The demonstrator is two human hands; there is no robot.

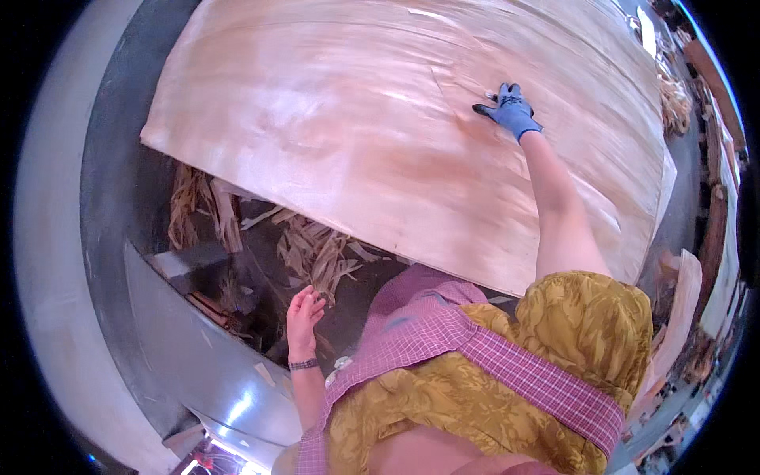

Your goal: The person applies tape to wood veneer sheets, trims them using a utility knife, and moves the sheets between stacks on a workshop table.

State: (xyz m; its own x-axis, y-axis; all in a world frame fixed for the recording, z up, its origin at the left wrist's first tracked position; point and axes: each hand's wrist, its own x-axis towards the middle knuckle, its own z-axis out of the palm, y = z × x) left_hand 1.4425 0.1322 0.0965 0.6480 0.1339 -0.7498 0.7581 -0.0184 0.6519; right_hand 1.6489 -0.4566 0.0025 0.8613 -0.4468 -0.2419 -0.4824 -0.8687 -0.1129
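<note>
A wide stack or sheet of pale wood veneer (340, 127) spreads in front of me, its surface wavy, with a few splits and lifted slivers. My right hand (513, 111), in a blue glove with dark fingertips, reaches far over it. Its fingers are spread and appear to rest on the veneer. A tiny whitish bit lies beside the fingertips; I cannot make out what it is. Bare, with a dark band at the wrist, my left hand (303, 317) hangs below the sheet's near edge. Its fingers are loosely bent and apart, with nothing visible in them.
Torn veneer strips (317, 253) lie on the dark floor under the near edge. At the left stands a smooth grey metal surface (206, 356). More veneer scraps (673, 103) and long wood pieces (677, 317) lie along the right side.
</note>
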